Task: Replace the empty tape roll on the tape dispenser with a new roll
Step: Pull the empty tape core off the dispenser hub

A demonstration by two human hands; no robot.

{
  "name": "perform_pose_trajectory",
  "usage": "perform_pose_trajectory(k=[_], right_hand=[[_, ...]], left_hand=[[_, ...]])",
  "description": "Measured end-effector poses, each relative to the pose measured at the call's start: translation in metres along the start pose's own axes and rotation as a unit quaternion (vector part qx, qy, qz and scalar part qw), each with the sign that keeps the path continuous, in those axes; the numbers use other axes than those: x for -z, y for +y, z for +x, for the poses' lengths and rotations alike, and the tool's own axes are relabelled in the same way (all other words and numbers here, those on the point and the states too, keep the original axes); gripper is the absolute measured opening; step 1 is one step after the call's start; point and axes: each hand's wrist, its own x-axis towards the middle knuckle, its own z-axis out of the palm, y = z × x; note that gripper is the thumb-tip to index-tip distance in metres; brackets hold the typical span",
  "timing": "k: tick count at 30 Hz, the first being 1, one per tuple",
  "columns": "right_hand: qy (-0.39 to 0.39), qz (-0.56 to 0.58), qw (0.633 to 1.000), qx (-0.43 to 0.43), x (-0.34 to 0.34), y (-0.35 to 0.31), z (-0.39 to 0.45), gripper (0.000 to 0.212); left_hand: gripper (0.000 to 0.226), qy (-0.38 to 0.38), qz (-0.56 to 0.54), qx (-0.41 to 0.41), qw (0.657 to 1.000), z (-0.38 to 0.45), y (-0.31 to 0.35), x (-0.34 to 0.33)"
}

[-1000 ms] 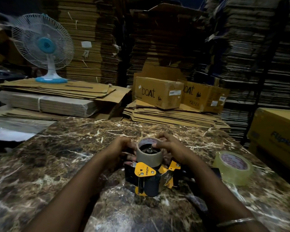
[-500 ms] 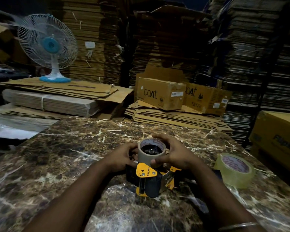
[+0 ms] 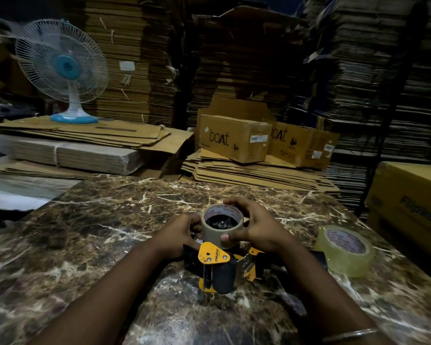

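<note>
A: Status on the dispenser?

B: Yellow-and-black tape dispenser (image 3: 219,267) sits on the marble worktop (image 3: 85,232), centre, close to the person. Empty tape roll (image 3: 221,226), bare brownish core, is on the dispenser's far end, open side tilted up toward the camera.

A: Hands?

B: Right hand (image 3: 256,229) is curled round the core: fingers over the far rim, thumb pressed on the near wall. Left hand (image 3: 179,234) is curled against the core's left side, touching it and the dispenser frame. Can't tell how firmly it grips, since the fingertips are hidden behind the core.

A: New roll?

B: Clear tape roll (image 3: 343,250) lies flat on the worktop to the right of the dispenser, near the right forearm, apart from both hands. Untouched.

A: Surroundings?

B: Table fan (image 3: 62,68) on flattened cardboard (image 3: 85,135) at far left. Two "boAt" cartons (image 3: 234,138) on a cardboard stack behind the worktop. Yellow carton (image 3: 408,200) at right edge.
</note>
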Motion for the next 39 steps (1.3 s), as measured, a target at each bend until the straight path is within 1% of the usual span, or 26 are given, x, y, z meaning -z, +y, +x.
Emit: perform_pose_trajectory(k=[2, 5, 10, 15, 22, 26, 32, 36, 39], right_hand=[[0.010, 0.000, 1.000, 0.001, -0.001, -0.001, 0.000, 0.081], [0.023, 0.005, 1.000, -0.004, -0.001, -0.001, 0.001, 0.082], [0.025, 0.027, 0.999, -0.012, 0.000, 0.002, 0.003, 0.080], [0.037, 0.028, 0.999, -0.015, 0.000, 0.005, 0.005, 0.082], [0.041, 0.031, 0.999, -0.008, 0.001, 0.007, 0.006, 0.080], [0.046, 0.039, 0.998, -0.011, 0.001, 0.010, 0.006, 0.081], [0.050, 0.046, 0.998, -0.014, 0.003, 0.010, 0.006, 0.079], [0.048, 0.031, 0.998, -0.006, 0.001, 0.008, 0.005, 0.078], [0.030, 0.006, 1.000, 0.000, 0.000, 0.001, 0.001, 0.078]], left_hand=[[0.057, -0.002, 0.005, 0.000, 1.000, 0.000, 0.001, 0.001], [0.058, -0.009, 0.000, -0.001, 1.000, 0.001, 0.000, 0.001], [0.055, -0.002, -0.002, 0.009, 1.000, 0.002, -0.001, 0.001], [0.052, -0.006, -0.009, 0.013, 1.000, 0.002, -0.003, 0.001], [0.046, -0.014, -0.023, 0.020, 0.999, 0.002, -0.001, 0.000], [0.053, -0.011, -0.035, 0.033, 0.999, 0.004, -0.006, 0.002], [0.060, -0.015, -0.016, 0.028, 0.999, 0.008, -0.009, 0.002], [0.063, -0.022, -0.020, 0.025, 0.999, 0.006, -0.007, 0.002], [0.065, -0.019, -0.024, 0.022, 0.999, 0.005, -0.009, 0.002]])
